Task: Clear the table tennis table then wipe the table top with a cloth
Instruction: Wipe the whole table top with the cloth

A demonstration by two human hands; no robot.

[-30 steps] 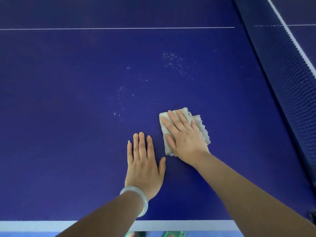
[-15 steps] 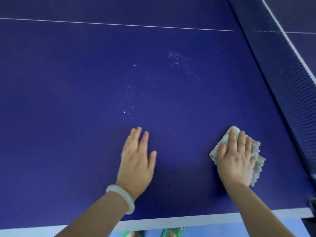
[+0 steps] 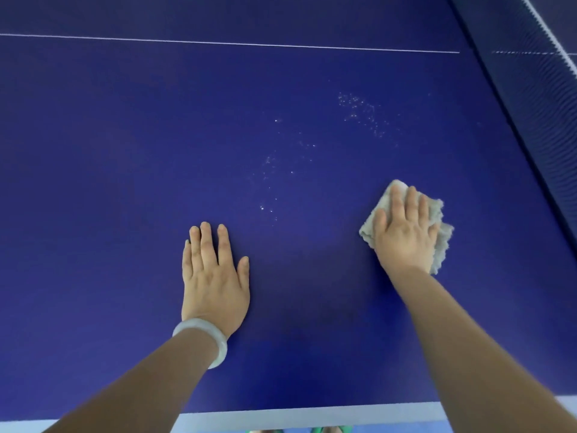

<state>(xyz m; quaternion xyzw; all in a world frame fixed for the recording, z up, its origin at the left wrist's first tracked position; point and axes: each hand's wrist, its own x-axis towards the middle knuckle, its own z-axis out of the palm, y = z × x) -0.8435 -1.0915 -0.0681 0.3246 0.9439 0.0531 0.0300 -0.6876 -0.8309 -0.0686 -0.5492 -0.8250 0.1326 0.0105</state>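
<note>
The dark blue table tennis table top (image 3: pixel 125 182) fills the view. My right hand (image 3: pixel 406 235) presses flat on a folded grey-beige cloth (image 3: pixel 441 239) at the right, close to the net. My left hand (image 3: pixel 215 276) lies flat on the bare table, fingers apart, holding nothing; a pale bangle (image 3: pixel 206 335) is on its wrist. Small white specks (image 3: pixel 359 110) are scattered on the surface beyond both hands, with a fainter trail of specks (image 3: pixel 271 182) between them.
The dark net (image 3: pixel 530 89) with its white top band runs along the right side. A thin white line (image 3: pixel 218 42) crosses the far table. The table's white near edge (image 3: pixel 312 415) lies at the bottom, with green sandals just below it.
My right hand slid the cloth from beside my left hand to the right, toward the net, then a little farther away from me. My left hand stayed flat in about the same place.
</note>
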